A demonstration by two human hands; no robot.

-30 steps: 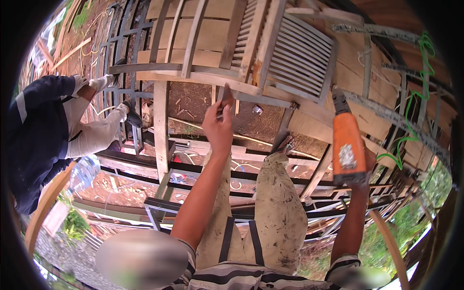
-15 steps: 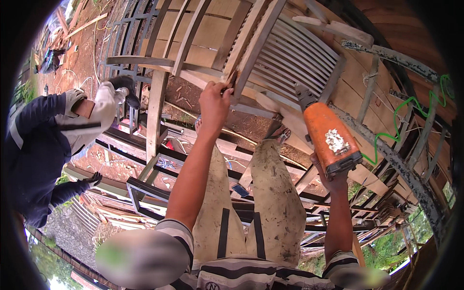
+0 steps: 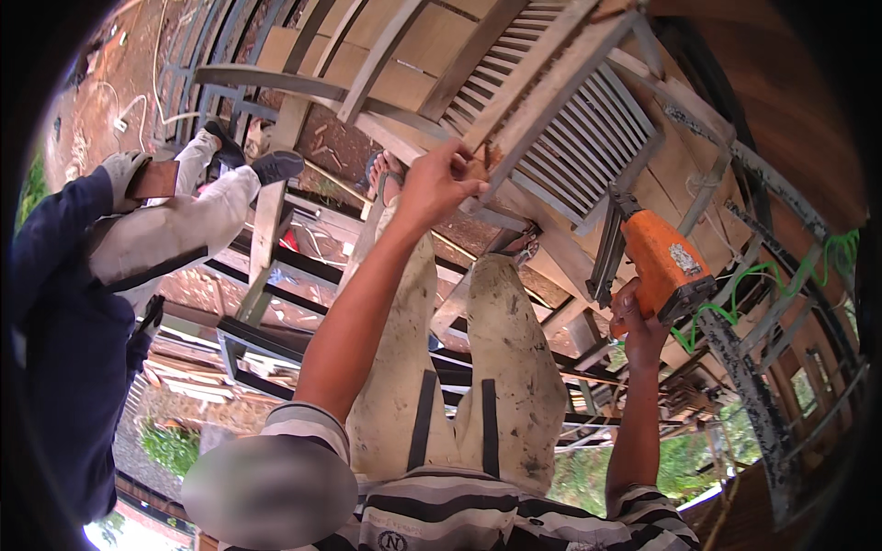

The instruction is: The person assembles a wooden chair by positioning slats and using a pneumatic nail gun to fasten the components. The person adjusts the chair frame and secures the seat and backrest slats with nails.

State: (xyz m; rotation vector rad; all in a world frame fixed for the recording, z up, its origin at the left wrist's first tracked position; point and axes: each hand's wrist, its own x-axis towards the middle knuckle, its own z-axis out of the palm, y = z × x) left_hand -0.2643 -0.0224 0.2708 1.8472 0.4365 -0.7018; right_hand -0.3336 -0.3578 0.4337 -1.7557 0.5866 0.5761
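Observation:
An orange nail gun (image 3: 663, 260) with a dark magazine is gripped by its handle in my right hand (image 3: 640, 319); its nose points up toward the slatted wooden seat. My left hand (image 3: 439, 186) is at the near end of a wooden chair frame (image 3: 562, 103), with fingers curled at the joint between two rails. Whatever lies between those fingertips is too small or hidden to make out. Grey slats (image 3: 588, 138) fill the frame beyond. A coiled green hose (image 3: 735, 301) shows beside the nail gun.
On the left a co-worker in a dark jacket (image 3: 64, 303) and gloves holds a brown block (image 3: 153, 180). Curved wooden rails (image 3: 381, 60) rise ahead. A paint-chipped rail (image 3: 749, 395) runs along the right. Dark metal bars (image 3: 266, 344) cross below me.
My left hand has shifted right along with the view, staying at the frame's end. The nail gun has turned, now showing its magazine. The co-worker has come closer.

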